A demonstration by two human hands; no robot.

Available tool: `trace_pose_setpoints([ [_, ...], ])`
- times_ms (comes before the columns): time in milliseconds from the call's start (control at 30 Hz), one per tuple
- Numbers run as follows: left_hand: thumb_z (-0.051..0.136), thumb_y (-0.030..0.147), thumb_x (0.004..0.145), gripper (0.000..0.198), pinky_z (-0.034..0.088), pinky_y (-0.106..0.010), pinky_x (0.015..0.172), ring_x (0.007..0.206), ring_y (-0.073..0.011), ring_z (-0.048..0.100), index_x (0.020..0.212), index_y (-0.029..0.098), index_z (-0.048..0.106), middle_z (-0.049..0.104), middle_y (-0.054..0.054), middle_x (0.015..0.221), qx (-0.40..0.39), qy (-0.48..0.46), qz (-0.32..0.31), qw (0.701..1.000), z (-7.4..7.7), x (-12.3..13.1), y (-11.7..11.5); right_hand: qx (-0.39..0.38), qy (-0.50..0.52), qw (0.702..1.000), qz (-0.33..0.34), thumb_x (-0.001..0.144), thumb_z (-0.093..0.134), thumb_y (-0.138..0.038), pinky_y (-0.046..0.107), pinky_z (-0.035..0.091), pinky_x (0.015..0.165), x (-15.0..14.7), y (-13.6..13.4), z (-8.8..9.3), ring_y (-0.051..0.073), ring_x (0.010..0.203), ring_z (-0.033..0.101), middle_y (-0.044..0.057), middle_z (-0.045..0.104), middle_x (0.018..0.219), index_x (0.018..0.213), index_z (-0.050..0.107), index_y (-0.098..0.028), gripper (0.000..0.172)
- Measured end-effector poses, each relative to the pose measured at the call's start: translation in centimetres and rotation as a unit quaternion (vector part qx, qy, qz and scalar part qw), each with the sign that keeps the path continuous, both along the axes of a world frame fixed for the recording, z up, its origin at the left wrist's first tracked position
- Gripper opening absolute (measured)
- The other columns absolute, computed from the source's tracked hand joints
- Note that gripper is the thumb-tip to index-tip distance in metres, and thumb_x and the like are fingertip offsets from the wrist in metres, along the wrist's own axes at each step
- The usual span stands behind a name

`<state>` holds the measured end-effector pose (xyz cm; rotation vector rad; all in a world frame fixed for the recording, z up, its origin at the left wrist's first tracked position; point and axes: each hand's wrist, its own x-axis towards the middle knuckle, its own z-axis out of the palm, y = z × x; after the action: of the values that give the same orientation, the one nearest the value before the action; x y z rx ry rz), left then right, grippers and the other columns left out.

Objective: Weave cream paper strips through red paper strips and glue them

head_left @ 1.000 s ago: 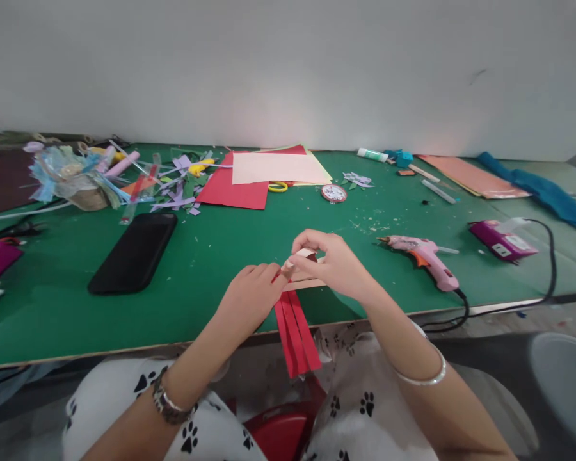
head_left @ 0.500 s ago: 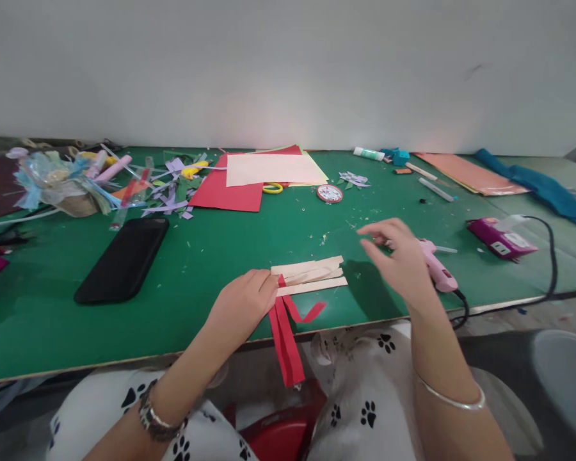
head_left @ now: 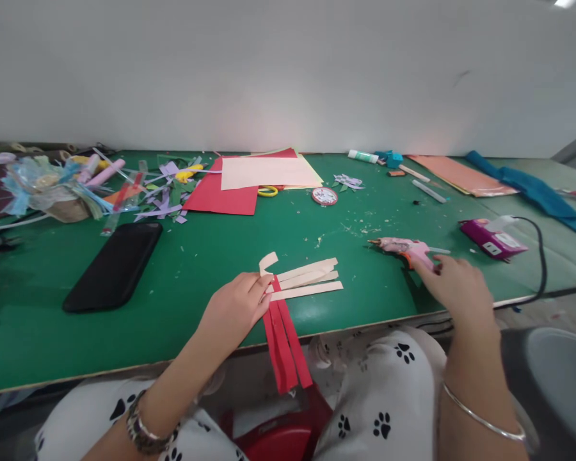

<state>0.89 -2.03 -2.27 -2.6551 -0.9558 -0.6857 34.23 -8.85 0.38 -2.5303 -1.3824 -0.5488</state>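
My left hand (head_left: 237, 310) pinches cream paper strips (head_left: 310, 291) and red paper strips (head_left: 283, 339) where they cross at the table's front edge. The cream strips spread to the right, and one short end curls up above my fingers. The red strips hang down over the edge toward my lap. At the right, my right hand (head_left: 456, 288) is closed around the handle of a pink hot glue gun (head_left: 400, 246), whose nozzle points left. A clear glue stick (head_left: 439, 251) pokes out of its back. My fingers partly hide the handle.
A black phone (head_left: 115, 266) lies to the left. Behind are red and pale paper sheets (head_left: 221, 198), yellow-handled scissors (head_left: 267, 191), a round tin (head_left: 324, 196) and purple paper scraps (head_left: 166, 198). A magenta power socket (head_left: 492, 238) with its cable sits at the right.
My right hand has moved right and down, from above the table to the glue gun's handle. A cream strip end now curls up by my left hand, and the loose red strip now hangs down.
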Motion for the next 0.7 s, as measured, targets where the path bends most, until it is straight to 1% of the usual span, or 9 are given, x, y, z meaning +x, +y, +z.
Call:
trace_pose_setpoints([
  [67,0.038,0.020,0.087,0.021,0.048,-0.023,0.060,0.072,-0.0154,0.061,0.094,0.014,0.057,0.065,-0.004,0.077,-0.016,-0.009,0.002,1.000,0.1,0.0,0.0,-0.038,0.018,0.999,0.023,0.074,0.038,-0.050,0.032,0.032,0.050,0.5,0.2,-0.5,0.022,0.058,0.045,0.007,0.044,0.059,0.057,0.047,-0.021,0.035],
  [133,0.039,0.020,0.087,0.020,0.048,-0.023,0.061,0.074,-0.0156,0.061,0.093,0.015,0.057,0.065,-0.004,0.080,-0.038,-0.019,0.001,0.999,0.2,0.0,0.0,-0.048,0.032,0.998,0.036,0.073,0.038,-0.047,0.032,0.036,0.053,0.7,0.6,-0.9,0.021,0.060,0.046,0.006,0.045,0.061,0.058,0.044,-0.021,0.030],
  [300,0.044,0.020,0.084,0.017,0.049,-0.025,0.063,0.077,-0.0168,0.062,0.095,0.014,0.056,0.066,-0.005,0.083,-0.095,-0.043,0.009,0.995,0.4,0.0,-0.1,-0.019,-0.003,0.998,0.057,0.069,0.042,-0.049,0.036,0.040,0.062,-0.1,1.2,-1.6,0.025,0.072,0.050,0.010,0.051,0.069,0.070,0.047,-0.018,0.031],
  [400,0.047,0.021,0.083,0.015,0.049,-0.025,0.063,0.078,-0.0168,0.062,0.094,0.015,0.056,0.066,-0.004,0.084,-0.121,-0.049,0.028,0.991,0.4,0.1,-0.2,-0.007,0.023,0.999,0.047,0.070,0.042,-0.048,0.034,0.040,0.058,-0.8,1.2,-1.5,0.025,0.070,0.052,0.010,0.053,0.070,0.076,0.049,-0.017,0.033],
  [467,0.048,0.022,0.082,0.015,0.049,-0.024,0.063,0.078,-0.0169,0.062,0.093,0.016,0.056,0.067,-0.004,0.083,-0.126,-0.051,0.040,0.990,0.5,0.1,-0.3,0.000,0.048,0.998,0.028,0.071,0.043,-0.050,0.032,0.038,0.052,-1.6,1.2,-1.0,0.024,0.064,0.052,0.009,0.053,0.068,0.078,0.049,-0.017,0.034],
  [533,0.049,0.023,0.082,0.013,0.049,-0.025,0.061,0.076,-0.0172,0.062,0.091,0.016,0.056,0.067,-0.004,0.082,-0.126,-0.054,0.050,0.989,0.4,0.2,-0.4,0.033,0.057,0.997,0.034,0.073,0.041,-0.052,0.031,0.036,0.050,-2.6,1.2,-0.3,0.023,0.061,0.051,0.008,0.053,0.067,0.078,0.049,-0.018,0.035],
  [600,0.049,0.023,0.082,0.012,0.049,-0.025,0.061,0.076,-0.0173,0.062,0.089,0.017,0.057,0.067,-0.004,0.081,-0.129,-0.055,0.055,0.989,0.4,0.2,-0.5,0.091,0.055,0.991,0.076,0.076,0.038,-0.054,0.031,0.037,0.051,-4.2,1.3,0.3,0.022,0.064,0.052,0.008,0.055,0.070,0.082,0.050,-0.018,0.038],
  [633,0.050,0.024,0.082,0.012,0.049,-0.025,0.061,0.076,-0.0173,0.062,0.089,0.017,0.057,0.067,-0.004,0.081,-0.132,-0.055,0.056,0.988,0.4,0.2,-0.5,0.113,0.052,0.985,0.117,0.077,0.038,-0.054,0.031,0.039,0.054,-5.1,1.4,0.5,0.022,0.067,0.053,0.008,0.056,0.074,0.087,0.051,-0.017,0.041],
  [700,0.050,0.024,0.082,0.012,0.049,-0.025,0.062,0.076,-0.0172,0.062,0.088,0.017,0.058,0.067,-0.004,0.081,-0.135,-0.056,0.056,0.988,0.3,0.2,-0.5,0.122,0.040,0.972,0.198,0.079,0.037,-0.055,0.031,0.041,0.057,-7.0,1.6,0.5,0.022,0.073,0.055,0.010,0.058,0.081,0.096,0.050,-0.015,0.045],
])
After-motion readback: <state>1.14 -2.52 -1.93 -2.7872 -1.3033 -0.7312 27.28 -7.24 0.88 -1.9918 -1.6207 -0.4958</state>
